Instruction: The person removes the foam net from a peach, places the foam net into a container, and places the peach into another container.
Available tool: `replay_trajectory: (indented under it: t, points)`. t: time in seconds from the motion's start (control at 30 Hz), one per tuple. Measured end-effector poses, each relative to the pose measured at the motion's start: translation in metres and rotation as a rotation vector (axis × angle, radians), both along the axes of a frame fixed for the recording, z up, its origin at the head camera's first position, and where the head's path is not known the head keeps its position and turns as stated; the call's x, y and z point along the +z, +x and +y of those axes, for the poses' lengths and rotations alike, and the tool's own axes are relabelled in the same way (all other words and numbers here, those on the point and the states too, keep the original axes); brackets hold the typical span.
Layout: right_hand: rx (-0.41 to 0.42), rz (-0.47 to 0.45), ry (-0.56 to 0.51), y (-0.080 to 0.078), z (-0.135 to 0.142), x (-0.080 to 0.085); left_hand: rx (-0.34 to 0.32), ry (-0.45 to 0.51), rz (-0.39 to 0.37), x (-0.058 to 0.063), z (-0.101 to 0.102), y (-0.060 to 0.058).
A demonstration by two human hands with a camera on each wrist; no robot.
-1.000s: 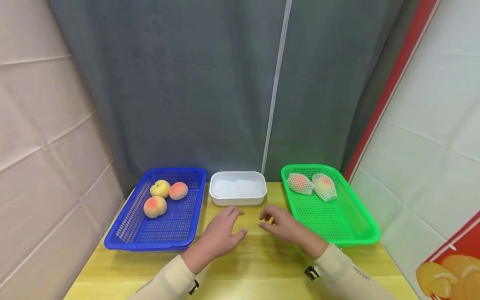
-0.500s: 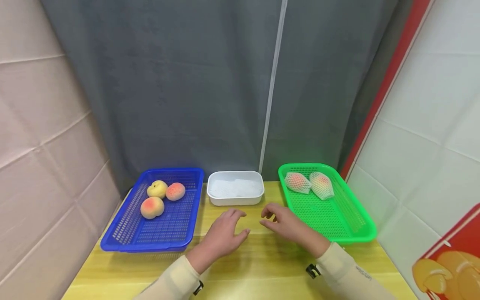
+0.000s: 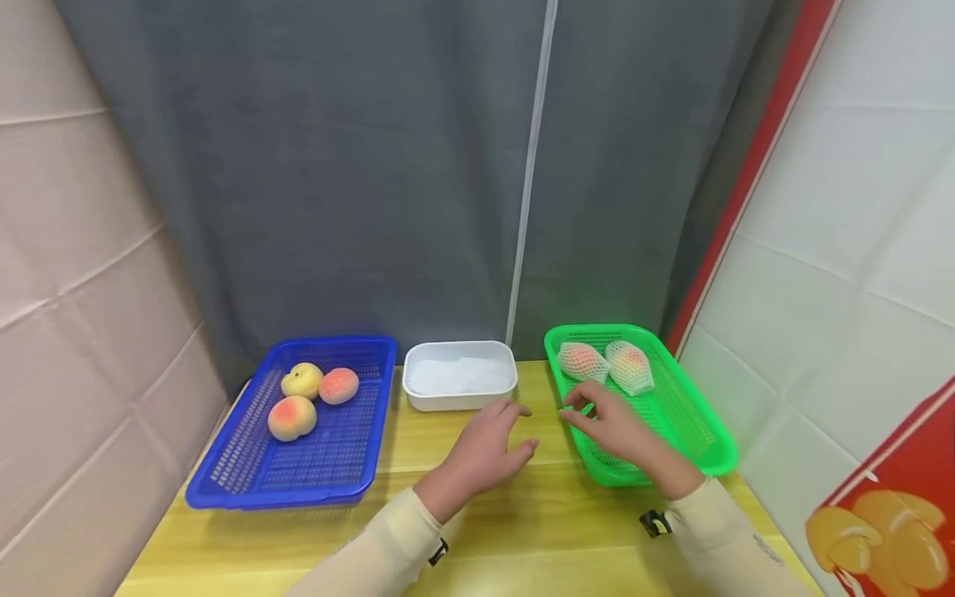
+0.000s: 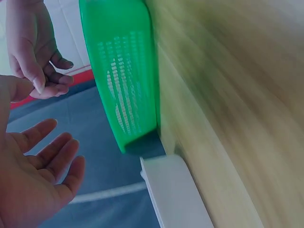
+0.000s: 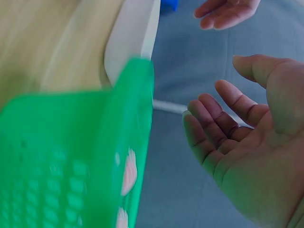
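Blushing pink, two white-netted peaches (image 3: 630, 366)

Left hand (image 3: 481, 452) and right hand (image 3: 615, 423) bare; left sleeve (image 3: 384, 547) and right sleeve (image 3: 719, 535) cream-coloured; a grey marking (image 3: 768, 549) on the right one; a black fitting (image 3: 438, 553) near the left wrist; a second black fitting (image 3: 655, 523) near the right.

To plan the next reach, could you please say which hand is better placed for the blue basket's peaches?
Probably the left hand: it is empty and nearer the blue basket, while the right hand hovers by the green basket.
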State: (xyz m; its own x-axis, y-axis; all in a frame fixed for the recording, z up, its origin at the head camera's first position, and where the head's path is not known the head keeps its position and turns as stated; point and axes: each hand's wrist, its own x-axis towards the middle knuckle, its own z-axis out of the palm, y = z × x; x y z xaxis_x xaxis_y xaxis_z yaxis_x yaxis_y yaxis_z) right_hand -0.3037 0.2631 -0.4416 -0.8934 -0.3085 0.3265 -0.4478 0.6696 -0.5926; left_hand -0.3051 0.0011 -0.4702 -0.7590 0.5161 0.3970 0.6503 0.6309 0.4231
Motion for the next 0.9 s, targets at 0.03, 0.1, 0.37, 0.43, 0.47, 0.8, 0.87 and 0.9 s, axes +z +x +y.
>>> replay_trajectory:
  t: [0.03, 0.1, 0.37, 0.43, 0.47, 0.8, 0.87, 0.9]
  points:
    - [-0.013, 0.013, -0.002, 0.0, 0.005, 0.001, -0.012, -0.001, 0.007, 0.0, 0.006, -0.001]
    - [-0.041, 0.032, -0.002, -0.001, 0.015, 0.004, -0.037, -0.008, 0.023, 0.001, 0.018, -0.003]
    - [-0.11, 0.015, 0.012, 0.003, 0.041, 0.016, -0.139, -0.026, 0.069, -0.002, 0.055, -0.008]
    - [-0.114, 0.001, 0.01, 0.004, 0.044, 0.017, -0.15, -0.037, 0.083, -0.003, 0.06, -0.009]
    - [-0.116, -0.004, 0.01, 0.004, 0.045, 0.018, -0.157, -0.04, 0.088, -0.003, 0.063, -0.01]
    - [-0.149, -0.045, -0.012, 0.0, 0.058, 0.018, -0.341, -0.233, 0.229, -0.016, 0.104, -0.019]
    - [-0.153, -0.04, -0.008, -0.002, 0.062, 0.018, -0.346, -0.281, 0.247, -0.02, 0.112, -0.02]
    - [-0.153, -0.036, -0.004, -0.003, 0.064, 0.018, -0.341, -0.304, 0.249, -0.022, 0.116, -0.021]
